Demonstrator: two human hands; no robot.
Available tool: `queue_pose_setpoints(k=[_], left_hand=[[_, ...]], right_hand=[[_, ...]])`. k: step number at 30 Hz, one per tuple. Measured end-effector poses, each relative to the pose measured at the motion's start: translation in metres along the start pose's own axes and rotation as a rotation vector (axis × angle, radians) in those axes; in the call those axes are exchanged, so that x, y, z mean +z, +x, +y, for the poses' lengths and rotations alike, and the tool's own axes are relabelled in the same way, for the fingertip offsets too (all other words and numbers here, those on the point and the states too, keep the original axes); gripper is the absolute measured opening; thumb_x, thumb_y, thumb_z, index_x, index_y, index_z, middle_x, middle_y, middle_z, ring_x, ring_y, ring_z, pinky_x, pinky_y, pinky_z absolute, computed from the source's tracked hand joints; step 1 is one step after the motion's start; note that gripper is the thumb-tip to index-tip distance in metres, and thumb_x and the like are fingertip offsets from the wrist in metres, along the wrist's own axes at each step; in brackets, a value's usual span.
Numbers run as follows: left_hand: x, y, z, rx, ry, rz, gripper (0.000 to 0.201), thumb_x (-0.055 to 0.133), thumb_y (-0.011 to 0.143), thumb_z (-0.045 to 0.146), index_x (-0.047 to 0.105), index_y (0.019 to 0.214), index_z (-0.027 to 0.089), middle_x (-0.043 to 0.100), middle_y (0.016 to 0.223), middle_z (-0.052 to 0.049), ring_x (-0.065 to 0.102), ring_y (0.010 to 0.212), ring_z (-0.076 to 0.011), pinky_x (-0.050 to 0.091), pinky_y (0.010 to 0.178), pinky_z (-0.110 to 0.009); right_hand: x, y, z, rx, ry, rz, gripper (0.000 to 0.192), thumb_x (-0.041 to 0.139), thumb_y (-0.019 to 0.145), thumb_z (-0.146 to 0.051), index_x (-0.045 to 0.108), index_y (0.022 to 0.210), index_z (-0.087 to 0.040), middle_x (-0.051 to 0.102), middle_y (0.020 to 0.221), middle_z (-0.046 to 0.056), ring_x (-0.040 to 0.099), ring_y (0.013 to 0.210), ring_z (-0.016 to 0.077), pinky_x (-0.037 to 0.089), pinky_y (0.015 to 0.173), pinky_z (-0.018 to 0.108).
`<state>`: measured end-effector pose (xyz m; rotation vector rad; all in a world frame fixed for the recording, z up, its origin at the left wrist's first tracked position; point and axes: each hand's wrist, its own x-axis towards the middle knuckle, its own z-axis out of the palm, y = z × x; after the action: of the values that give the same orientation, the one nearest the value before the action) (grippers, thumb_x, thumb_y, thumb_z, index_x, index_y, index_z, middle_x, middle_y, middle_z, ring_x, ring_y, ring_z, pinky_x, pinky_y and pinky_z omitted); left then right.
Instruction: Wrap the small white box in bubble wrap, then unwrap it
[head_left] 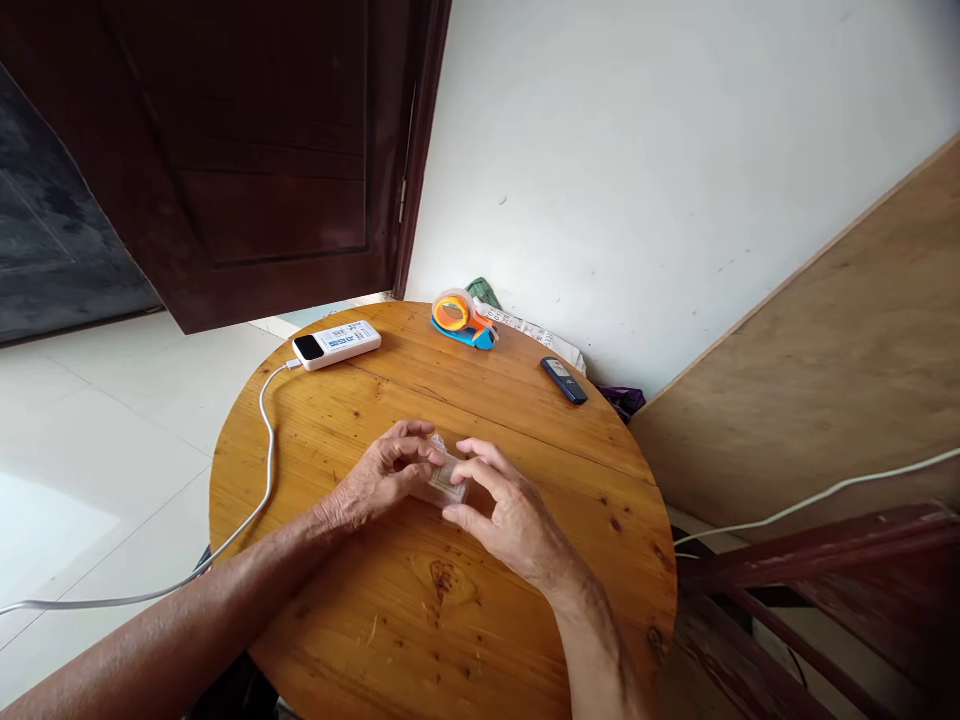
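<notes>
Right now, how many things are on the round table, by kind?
Power bank with cable: 1
Tape dispenser: 1
Dark remote: 1
Small clear packet, held between left hand and right hand: 1
Total: 4

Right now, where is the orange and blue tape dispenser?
The orange and blue tape dispenser sits at the round wooden table's far edge, between the white power bank and the dark remote.

My counter (360, 600) was knotty honey-yellow wood; far off lay a white power bank (336, 344), an orange-and-blue tape dispenser (461, 320) and a dark navy phone (564, 380).
</notes>
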<state>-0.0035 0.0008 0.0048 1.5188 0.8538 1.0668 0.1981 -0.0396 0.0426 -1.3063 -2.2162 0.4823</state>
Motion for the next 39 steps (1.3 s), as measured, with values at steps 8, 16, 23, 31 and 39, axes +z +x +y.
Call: queue_pose_setpoints(k=[8,16,23,31,39], left_hand=[[-0.007,0.004,0.004,-0.107,-0.081,0.227,0.02,0.069,0.068,0.031,0.074,0.081,0.017,0.06,0.125,-0.012,0.056,0.119,-0.0313,0.047,0.093,-0.039],[-0.008,0.006,0.003,-0.169,-0.03,0.319,0.028,0.062,0.066,0.033,0.07,0.086,0.016,0.065,0.122,-0.01,0.061,0.106,-0.0273,0.05,0.079,-0.033],[-0.007,0.003,0.003,-0.21,0.1,0.197,0.039,0.059,0.073,0.033,0.065,0.107,0.014,0.069,0.102,-0.009,0.064,0.087,-0.023,0.052,0.075,-0.035],[-0.002,-0.005,0.005,-0.031,0.446,-0.012,0.067,0.064,0.077,0.033,0.047,0.14,0.016,0.059,0.132,-0.015,0.049,0.124,-0.0329,0.035,0.108,-0.054],[0.001,-0.008,0.008,-0.053,0.287,-0.097,0.08,0.067,0.075,0.025,0.034,0.148,0.017,0.058,0.128,-0.013,0.054,0.117,-0.0291,0.043,0.102,-0.047]], right_hand=[[-0.018,0.001,0.012,-0.006,0.056,0.357,0.005,0.061,0.087,-0.028,0.059,0.09,-0.024,0.061,0.123,0.009,0.058,0.118,0.0272,0.044,0.101,0.044],[-0.009,0.003,0.009,-0.03,0.101,0.241,0.007,0.065,0.083,-0.022,0.066,0.088,-0.024,0.061,0.126,0.009,0.058,0.118,0.0273,0.045,0.1,0.045],[-0.003,0.004,0.005,-0.026,0.087,0.162,0.02,0.072,0.077,-0.023,0.067,0.095,-0.026,0.06,0.131,0.009,0.056,0.123,0.0286,0.043,0.105,0.047],[0.006,0.005,0.007,-0.034,0.059,0.151,0.015,0.065,0.081,-0.016,0.066,0.093,-0.025,0.061,0.129,0.009,0.057,0.121,0.027,0.045,0.102,0.046],[0.009,0.007,0.004,-0.028,0.156,0.324,0.012,0.05,0.094,-0.02,0.058,0.086,-0.024,0.067,0.117,0.009,0.06,0.114,0.0233,0.046,0.099,0.041]])
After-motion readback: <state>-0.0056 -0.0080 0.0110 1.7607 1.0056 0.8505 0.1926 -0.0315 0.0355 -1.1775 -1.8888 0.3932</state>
